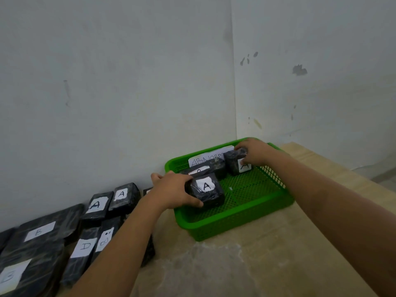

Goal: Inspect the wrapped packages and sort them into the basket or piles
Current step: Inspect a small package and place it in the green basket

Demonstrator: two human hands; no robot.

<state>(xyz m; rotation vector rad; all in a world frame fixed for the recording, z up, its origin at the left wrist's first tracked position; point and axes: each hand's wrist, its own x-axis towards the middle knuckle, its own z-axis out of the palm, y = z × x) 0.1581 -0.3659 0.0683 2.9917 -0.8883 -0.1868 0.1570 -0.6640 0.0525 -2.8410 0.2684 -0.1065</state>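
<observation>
Your left hand [173, 191] has its grip around a black wrapped package [206, 189] labelled "A", fingers curled over its far side and thumb along its near edge. The package sits to the right of your palm, over the near-left corner of the green basket [246, 217], its label facing up and toward you. It looks blocky, so you cannot tell its long axis.

Your right hand [255, 152] holds a second "A" package [235, 160] at the far side of the basket, fingers wrapped over its top and thumb pressed on its white label. This one stands upright, label facing you.

Between the two lies a third package [211, 167], long axis running left to right, in front of a white card [209, 157] reading "ABNORM".

More labelled packages [96, 204] lie in rows on the tabletop [246, 264] to the left, along the wall.
</observation>
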